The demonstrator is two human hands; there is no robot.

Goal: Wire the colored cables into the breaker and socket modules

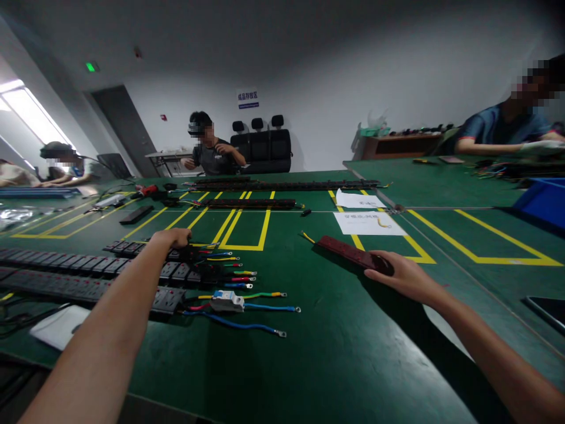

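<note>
My right hand (392,271) grips one end of a dark red strip (346,252), just over the green table. A yellow-green wire with a metal lug sticks out of the strip's far end. At the left, my left hand (174,238) is closed over the end of a short black power strip (128,248); its fingertips are partly hidden. Nearer me lie two longer black power strips, a middle one (97,265) and a front one (101,292). Coloured wires with ring lugs fan out from their ends. A grey-white circuit breaker (227,301) sits on the front strip's wires.
More long strips (247,204) lie farther back, near printed paper sheets (368,224). Yellow tape (242,247) marks boxes on the table (309,365). A blue bin (542,203) stands at right. Co-workers sit across the table, at far left and at right.
</note>
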